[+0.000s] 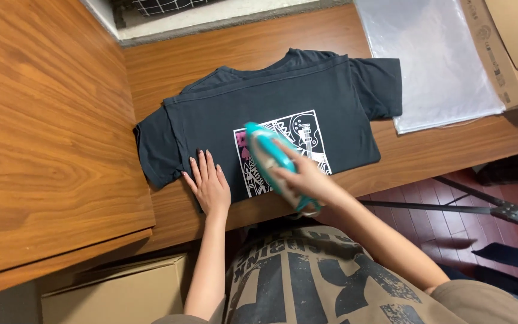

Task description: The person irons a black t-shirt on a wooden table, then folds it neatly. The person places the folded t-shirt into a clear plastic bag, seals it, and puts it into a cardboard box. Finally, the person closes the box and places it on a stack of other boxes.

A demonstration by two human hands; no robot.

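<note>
**Ironing a dark T-shirt on a wooden table**

Right hand [304, 175] closed around the handle of a small turquoise iron [274, 163], fingers wrapped over the top, thumb side hidden. Iron resting on the printed square graphic [286, 144] of a dark T-shirt [271, 105], pointed tip turned away from the body and a little to the left. Left hand [210, 186] just to the left of the iron, laid flat with palm down, fingers spread and straight, pressing the lower edge of the shirt; heel of the hand on bare wood, holding nothing.

Shirt lying flat under both hands, folded at the bottom, neck opening on the far side, one short sleeve reaching past the left hand, the other well beyond the right hand. Under the shirt, a brown wooden table [169, 66]; a second, higher wooden surface [43, 132] to the left of the left hand.

Far to the right of the right hand, a clear plastic bag [433, 60] lying on the table, and beyond it a cardboard box [511, 48]. Below the left arm, another cardboard box [115, 294] under the table edge. To the right of the right forearm, thin black metal legs [487, 210] over a dark red floor.
</note>
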